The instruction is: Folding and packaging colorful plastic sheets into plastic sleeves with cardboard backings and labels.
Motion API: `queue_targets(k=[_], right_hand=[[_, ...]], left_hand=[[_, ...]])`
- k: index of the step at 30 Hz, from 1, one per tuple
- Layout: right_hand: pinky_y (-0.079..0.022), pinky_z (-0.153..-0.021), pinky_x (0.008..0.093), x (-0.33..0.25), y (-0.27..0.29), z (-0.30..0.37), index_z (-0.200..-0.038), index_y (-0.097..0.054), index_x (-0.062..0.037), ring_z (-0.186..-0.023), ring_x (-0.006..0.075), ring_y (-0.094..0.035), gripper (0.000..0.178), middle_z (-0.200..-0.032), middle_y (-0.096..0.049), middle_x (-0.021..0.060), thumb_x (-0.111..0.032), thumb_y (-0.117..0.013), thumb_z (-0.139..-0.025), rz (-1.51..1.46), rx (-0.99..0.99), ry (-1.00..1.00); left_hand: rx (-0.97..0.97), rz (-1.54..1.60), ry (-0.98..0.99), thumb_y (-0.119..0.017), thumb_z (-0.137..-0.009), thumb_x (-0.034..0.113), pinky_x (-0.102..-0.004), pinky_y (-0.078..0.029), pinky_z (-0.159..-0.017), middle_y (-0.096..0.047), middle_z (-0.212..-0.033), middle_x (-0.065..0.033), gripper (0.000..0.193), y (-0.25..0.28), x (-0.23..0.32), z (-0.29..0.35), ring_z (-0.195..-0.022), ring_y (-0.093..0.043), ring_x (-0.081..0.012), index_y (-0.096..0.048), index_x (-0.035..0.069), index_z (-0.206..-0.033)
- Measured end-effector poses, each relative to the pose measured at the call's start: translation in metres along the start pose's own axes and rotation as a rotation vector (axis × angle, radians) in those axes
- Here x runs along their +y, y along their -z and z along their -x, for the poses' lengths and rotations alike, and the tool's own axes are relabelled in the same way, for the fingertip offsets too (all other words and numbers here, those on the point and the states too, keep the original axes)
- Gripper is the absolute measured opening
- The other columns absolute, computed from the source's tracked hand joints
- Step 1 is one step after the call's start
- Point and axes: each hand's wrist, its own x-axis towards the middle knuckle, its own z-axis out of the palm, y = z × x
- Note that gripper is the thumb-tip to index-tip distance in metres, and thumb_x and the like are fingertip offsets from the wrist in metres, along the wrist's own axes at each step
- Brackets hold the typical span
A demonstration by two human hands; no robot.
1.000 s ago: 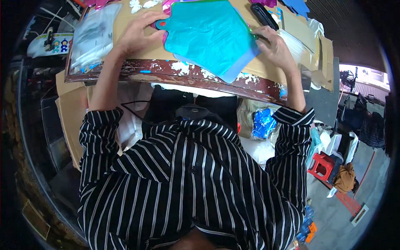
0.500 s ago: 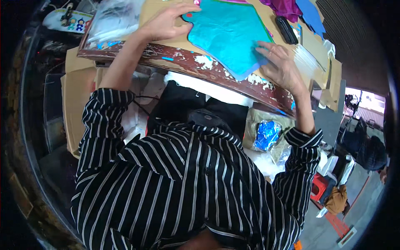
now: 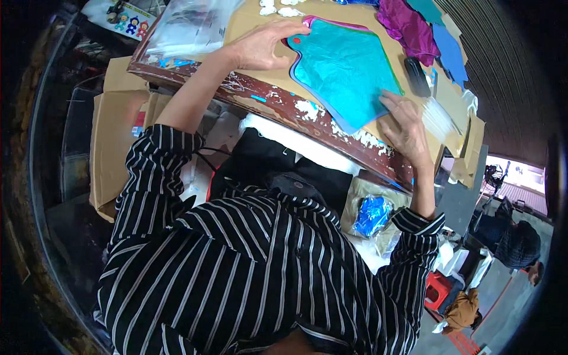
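A shiny teal sheet (image 3: 346, 71) with a notched left edge lies flat on the brown cardboard tabletop, near the table's front edge. Blue, green and magenta edges peep out from under it, and a small red dot (image 3: 297, 41) marks its upper left corner. My left hand (image 3: 260, 48) rests at that corner, thumb and fingers spread, fingertips at the sheet's edge. At the sheet's lower right side is my right hand (image 3: 407, 129), its fingers apart and the fingertips touching the sheet. Neither hand grips anything.
Clear plastic bags (image 3: 186, 29) lie at the table's left. Magenta shiny fabric (image 3: 408, 35), blue sheets (image 3: 449, 53) and a black oblong object (image 3: 417, 77) are at the right. The worn red-brown table edge (image 3: 278, 106) runs before me. A cardboard box (image 3: 115, 148) stands below left.
The whole view has shifted, so the table shows lower and farther right. Both hands stay at the teal sheet, in nearly the same places on it.
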Motion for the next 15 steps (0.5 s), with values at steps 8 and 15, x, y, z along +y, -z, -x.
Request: queue_targets(k=[8,15], right_hand=[[-0.042,-0.114,0.0444,0.01,0.014,0.0,-0.139,-0.059,-0.0039,-0.128,0.0359,-0.058,0.059,-0.14,-0.062,0.0176,-0.008,-0.073,-0.082,-0.194,0.001,-0.213],[-0.042,-0.115,0.0431,0.056,0.013,0.009,-0.144,-0.053,-0.0012,-0.131,0.0386,-0.055,0.07,-0.143,-0.057,0.024,-0.018,-0.077,-0.08,-0.145,-0.017,-0.348]], left_hand=[[0.028,0.067,-0.056,-0.072,-0.084,0.021,-0.042,-0.042,-0.116,-0.057,-0.143,-0.0194,0.061,0.001,-0.001,-0.011,-0.135,-0.053,-0.0352,-0.057,0.009,-0.142],[-0.059,0.035,0.038,-0.073,-0.084,0.008,-0.0386,-0.043,-0.111,-0.062,-0.136,-0.0161,0.057,0.01,0.014,-0.019,-0.127,-0.058,-0.0316,-0.059,0.008,-0.139]])
